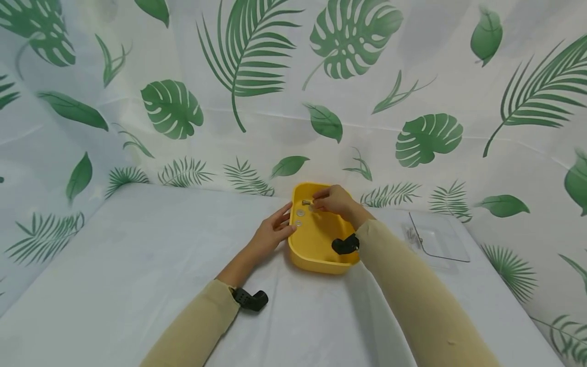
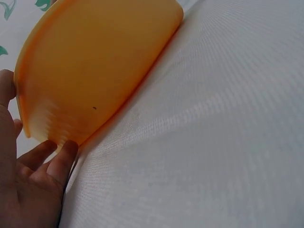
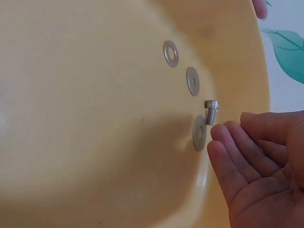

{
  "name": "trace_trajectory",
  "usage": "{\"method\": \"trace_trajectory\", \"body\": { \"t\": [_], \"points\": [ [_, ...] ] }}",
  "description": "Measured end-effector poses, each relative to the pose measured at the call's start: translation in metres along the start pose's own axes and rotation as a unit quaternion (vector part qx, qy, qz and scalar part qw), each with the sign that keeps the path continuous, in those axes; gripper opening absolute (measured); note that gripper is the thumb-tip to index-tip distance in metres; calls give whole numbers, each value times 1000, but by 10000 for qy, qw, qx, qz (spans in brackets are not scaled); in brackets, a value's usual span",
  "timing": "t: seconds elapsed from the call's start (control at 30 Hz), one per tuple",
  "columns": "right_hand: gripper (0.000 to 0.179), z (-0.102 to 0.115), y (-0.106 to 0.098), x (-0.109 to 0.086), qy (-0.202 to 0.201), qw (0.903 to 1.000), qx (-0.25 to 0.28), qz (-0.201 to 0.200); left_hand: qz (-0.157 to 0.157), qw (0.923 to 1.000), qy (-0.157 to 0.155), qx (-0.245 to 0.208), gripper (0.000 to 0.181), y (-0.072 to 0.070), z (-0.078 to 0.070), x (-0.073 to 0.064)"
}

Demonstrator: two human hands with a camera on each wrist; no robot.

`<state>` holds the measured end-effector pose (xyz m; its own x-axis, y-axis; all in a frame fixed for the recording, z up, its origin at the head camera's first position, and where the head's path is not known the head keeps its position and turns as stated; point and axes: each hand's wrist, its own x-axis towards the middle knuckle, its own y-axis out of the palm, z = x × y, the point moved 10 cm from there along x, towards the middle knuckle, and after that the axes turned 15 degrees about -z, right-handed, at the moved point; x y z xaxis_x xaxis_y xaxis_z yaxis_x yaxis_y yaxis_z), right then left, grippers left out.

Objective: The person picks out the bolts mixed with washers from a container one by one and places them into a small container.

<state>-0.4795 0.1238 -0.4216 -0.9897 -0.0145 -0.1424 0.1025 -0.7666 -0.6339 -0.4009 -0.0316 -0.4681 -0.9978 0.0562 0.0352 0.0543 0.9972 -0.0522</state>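
A yellow tray (image 1: 321, 266) with raised walls stands on the white cloth. My left hand (image 1: 269, 233) holds its left wall, thumb at the rim and fingers against the outside; the left wrist view shows fingertips low on that wall (image 2: 99, 61). Inside, my right hand (image 1: 337, 201) is near a short socket-head bolt (image 3: 212, 112), fingers loosely bent and nothing visibly pinched. Next to the bolt lies a flat metal washer (image 3: 198, 134), just beyond the fingertips. Two more washers, one wide (image 3: 192, 81) and one with a larger hole (image 3: 171, 53), lie in a row from it.
Right of the tray, a clear plastic container (image 1: 437, 237) with a thin dark edge holds small metal pieces (image 1: 411, 235) too small to identify. A leaf-printed curtain (image 1: 275, 117) rises behind the table. White cloth (image 1: 137, 285) covers the tabletop.
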Motion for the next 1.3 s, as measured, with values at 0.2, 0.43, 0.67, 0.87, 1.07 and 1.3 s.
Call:
{"method": "trace_trajectory", "body": {
  "t": [0.2,0.43,0.67,0.87,1.07,1.3],
  "points": [
    [42,3,4,2,-52,9998,197,-66,-13,10000,32,27,67,0,-2,-2],
    [43,5,17,7,313,9944,1007,7,-64,10000,37,32,66,0,-1,1],
    [39,3,30,8,456,9922,1138,215,-50,10000,-8,32,66,0,0,0],
    [38,3,36,4,441,9946,877,338,-74,9999,-43,73,66,-1,1,1],
    [31,7,34,2,75,9999,16,-69,-30,9999,33,94,66,-2,0,1],
    [23,0,32,7,14,9975,-589,-388,-2,9999,81,99,66,-1,0,1]
  ]
}}
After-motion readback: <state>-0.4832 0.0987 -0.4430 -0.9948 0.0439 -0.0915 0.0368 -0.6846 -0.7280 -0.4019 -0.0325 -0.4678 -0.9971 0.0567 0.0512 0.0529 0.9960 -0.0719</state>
